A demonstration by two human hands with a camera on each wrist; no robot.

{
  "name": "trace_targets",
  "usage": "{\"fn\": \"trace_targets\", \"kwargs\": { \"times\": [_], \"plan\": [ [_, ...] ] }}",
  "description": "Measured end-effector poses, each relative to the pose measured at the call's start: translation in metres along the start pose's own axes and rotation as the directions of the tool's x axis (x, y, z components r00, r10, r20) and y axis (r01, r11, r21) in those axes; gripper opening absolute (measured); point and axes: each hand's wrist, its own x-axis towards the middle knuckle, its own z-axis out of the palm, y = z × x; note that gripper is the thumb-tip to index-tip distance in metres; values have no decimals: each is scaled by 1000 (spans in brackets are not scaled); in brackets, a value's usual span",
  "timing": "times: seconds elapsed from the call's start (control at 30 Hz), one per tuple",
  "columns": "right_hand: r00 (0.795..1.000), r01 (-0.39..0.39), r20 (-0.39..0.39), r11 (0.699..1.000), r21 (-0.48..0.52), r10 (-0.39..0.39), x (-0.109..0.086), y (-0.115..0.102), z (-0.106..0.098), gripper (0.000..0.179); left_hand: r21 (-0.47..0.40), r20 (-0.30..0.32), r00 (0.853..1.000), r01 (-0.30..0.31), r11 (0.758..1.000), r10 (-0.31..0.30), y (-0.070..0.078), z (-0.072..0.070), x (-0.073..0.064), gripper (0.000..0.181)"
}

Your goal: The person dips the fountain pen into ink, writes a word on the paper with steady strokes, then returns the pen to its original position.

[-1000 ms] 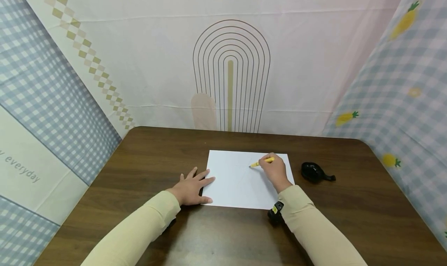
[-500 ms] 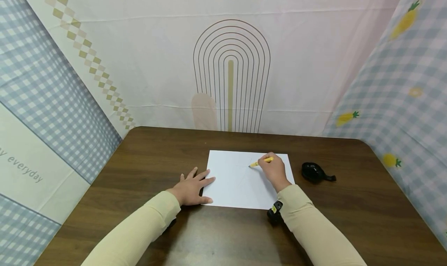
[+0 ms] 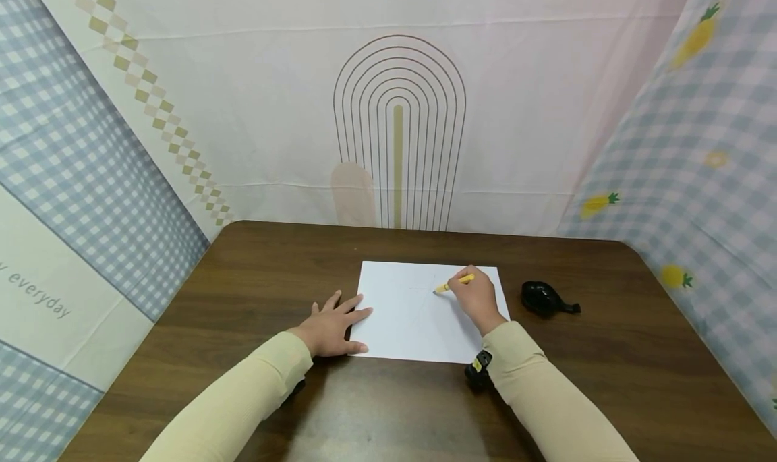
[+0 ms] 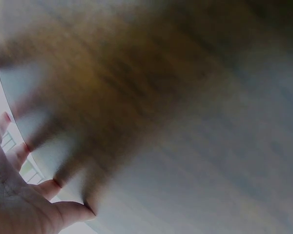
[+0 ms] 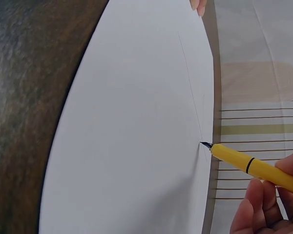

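Observation:
My right hand [image 3: 476,299] pinches a yellow fountain pen [image 5: 256,168] between thumb and fingers. Its dark nib [image 5: 205,144] meets a white sheet of paper [image 3: 400,320], in the upper right part of the sheet. Thin, faint lines run over the paper; one long line ends right at the nib in the right wrist view. My left hand [image 3: 330,328] lies with spread fingers on the sheet's left edge, the fingertips on the paper and the palm over the table. In the left wrist view the same hand's fingers touch a pale surface.
A glossy black rounded object with a narrow tail [image 3: 544,299] lies on the brown table [image 3: 273,266], right of the paper. A patterned white cloth [image 3: 273,111] hangs behind the table, with blue checked cloth on both sides.
The nib has moved slightly down and to the right on the paper. The left hand keeps its place on the sheet, and the head view has shifted a little.

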Motion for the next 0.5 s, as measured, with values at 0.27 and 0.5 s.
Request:
{"fn": "trace_targets", "kwargs": {
  "times": [0.27,0.5],
  "plan": [
    [1000,-20,7,999,-37,20,-4,-1,-4,15,-3,-8,1000,0,1000,0,-1,1,0,72],
    [999,-29,14,998,-62,30,-8,0,-8,15,-11,-4,1000,0,1000,-1,0,-1,-1,72]
  ]
}}
